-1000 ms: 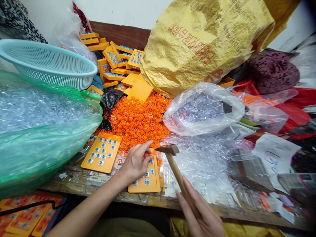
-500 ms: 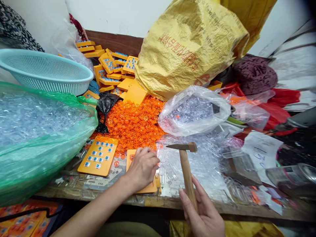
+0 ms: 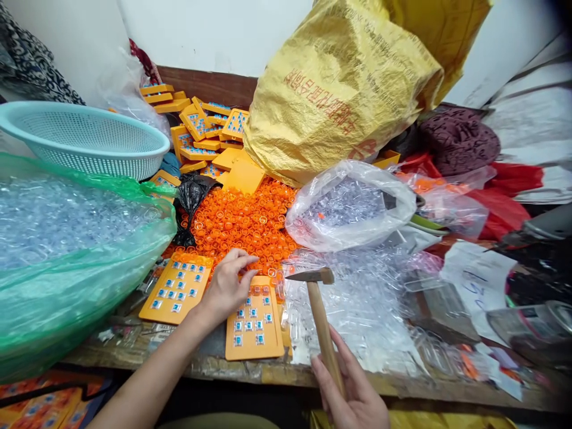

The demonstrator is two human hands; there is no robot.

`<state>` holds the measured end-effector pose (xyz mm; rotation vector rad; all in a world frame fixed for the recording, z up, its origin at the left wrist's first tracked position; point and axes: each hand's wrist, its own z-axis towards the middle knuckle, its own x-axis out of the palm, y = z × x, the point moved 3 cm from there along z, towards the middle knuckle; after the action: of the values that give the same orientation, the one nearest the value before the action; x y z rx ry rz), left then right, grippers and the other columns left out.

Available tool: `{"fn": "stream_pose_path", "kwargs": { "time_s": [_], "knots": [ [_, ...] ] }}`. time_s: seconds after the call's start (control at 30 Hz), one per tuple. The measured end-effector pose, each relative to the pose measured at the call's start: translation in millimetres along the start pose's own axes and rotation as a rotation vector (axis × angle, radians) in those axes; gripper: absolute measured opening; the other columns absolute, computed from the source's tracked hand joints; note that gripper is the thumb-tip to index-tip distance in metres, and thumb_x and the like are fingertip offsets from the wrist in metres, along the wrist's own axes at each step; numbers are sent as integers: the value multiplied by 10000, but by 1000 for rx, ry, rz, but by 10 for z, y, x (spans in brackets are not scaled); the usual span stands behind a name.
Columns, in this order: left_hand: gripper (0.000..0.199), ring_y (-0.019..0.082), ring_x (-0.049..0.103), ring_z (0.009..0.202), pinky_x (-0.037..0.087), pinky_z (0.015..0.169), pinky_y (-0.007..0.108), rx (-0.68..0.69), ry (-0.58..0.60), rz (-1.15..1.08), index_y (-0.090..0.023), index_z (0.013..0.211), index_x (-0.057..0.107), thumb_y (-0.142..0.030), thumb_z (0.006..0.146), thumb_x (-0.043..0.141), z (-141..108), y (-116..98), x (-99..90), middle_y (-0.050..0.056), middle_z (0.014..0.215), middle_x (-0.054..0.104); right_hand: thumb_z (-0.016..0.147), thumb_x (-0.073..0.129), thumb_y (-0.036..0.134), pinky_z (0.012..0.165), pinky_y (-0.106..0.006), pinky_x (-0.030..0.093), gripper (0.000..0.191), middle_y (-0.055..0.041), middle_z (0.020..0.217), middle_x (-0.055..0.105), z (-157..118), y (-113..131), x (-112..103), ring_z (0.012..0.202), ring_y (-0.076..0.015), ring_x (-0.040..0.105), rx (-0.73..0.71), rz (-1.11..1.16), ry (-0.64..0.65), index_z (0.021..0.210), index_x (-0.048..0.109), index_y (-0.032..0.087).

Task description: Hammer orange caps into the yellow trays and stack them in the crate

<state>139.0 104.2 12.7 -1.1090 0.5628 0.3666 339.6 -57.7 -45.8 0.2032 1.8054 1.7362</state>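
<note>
My right hand [image 3: 346,384] is closed around the wooden handle of a hammer [image 3: 319,322], its metal head raised above the clear plastic pieces. My left hand [image 3: 227,286] is over the top left corner of a yellow plastic board [image 3: 248,350] set with blue-and-clear squares. Its thumb and forefinger are curled towards each other beside a heap of small orange plastic pieces [image 3: 250,223]; what lies between the fingertips cannot be made out. A similar yellow board [image 3: 165,307] lies left of that hand, partly behind the wrist.
A green bag [image 3: 111,250] of clear pieces and a light blue basket [image 3: 84,140] stand on the left. Behind are stacked yellow boards [image 3: 201,152] and a large yellow sack [image 3: 330,89]. A white bag [image 3: 308,229] and loose clear plastic pieces [image 3: 357,304] lie right of centre.
My left hand has moved up and left off the middle of the nearer board, uncovering its squares. The hammer in my right hand has shifted slightly left and down.
</note>
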Motion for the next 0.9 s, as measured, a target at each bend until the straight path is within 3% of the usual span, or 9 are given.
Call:
{"fn": "stream_pose_path", "kwargs": {
  "time_s": [0.1, 0.2, 0.3, 0.4, 0.57, 0.73, 0.9],
  "knots": [
    [145, 154, 644, 779, 552, 730, 301, 62, 24, 28, -151, 878, 691, -113, 809, 568, -7, -33, 71, 52, 873, 659, 834, 609, 428, 982, -257, 460, 450, -52, 1283, 611, -45, -22, 45, 1150, -224, 598, -22, -36, 12, 1216, 633, 190],
    [162, 150, 656, 755, 553, 697, 277, 201, 31, 49, -146, 893, 693, -103, 839, 546, -93, -134, 192, 59, 859, 694, 845, 608, 380, 931, -247, 501, 429, -47, 1232, 645, -69, -37, 36, 1089, -221, 639, -76, -67, 31, 1228, 630, 189],
    [163, 180, 644, 706, 543, 625, 311, 399, -63, 181, -133, 944, 672, -117, 865, 531, -221, -229, 264, 60, 799, 711, 841, 617, 353, 892, -243, 530, 422, -52, 1184, 672, -86, -44, 11, 1049, -227, 660, -110, -102, 28, 1221, 637, 171],
    [118, 187, 612, 665, 530, 597, 320, 479, -121, 246, -121, 897, 658, -90, 847, 556, -323, -250, 287, 52, 740, 703, 832, 626, 365, 925, -226, 502, 410, -44, 1183, 673, -109, -38, 3, 1053, -219, 658, -134, -142, 17, 1190, 658, 167],
    [80, 179, 599, 726, 550, 662, 303, 467, -76, 186, -110, 876, 652, -89, 835, 587, -408, -212, 258, 79, 816, 702, 849, 596, 363, 955, -248, 491, 337, -22, 1134, 699, -154, -16, 13, 1008, -214, 680, -251, -186, 25, 1132, 692, 208],
    [171, 193, 594, 721, 534, 615, 319, 442, -14, 223, -129, 896, 673, -46, 834, 538, -452, -196, 257, 86, 830, 680, 852, 598, 330, 927, -230, 509, 331, -32, 1134, 700, -177, -30, -11, 1005, -209, 682, -271, -225, 11, 1142, 680, 193],
    [87, 202, 618, 715, 539, 633, 328, 311, -45, 147, -143, 832, 668, -100, 809, 596, -423, -195, 274, 70, 784, 691, 865, 589, 273, 918, -206, 509, 314, -9, 1136, 700, -185, -1, -16, 1007, -186, 681, -328, -206, 31, 1167, 659, 226]
  ]
}}
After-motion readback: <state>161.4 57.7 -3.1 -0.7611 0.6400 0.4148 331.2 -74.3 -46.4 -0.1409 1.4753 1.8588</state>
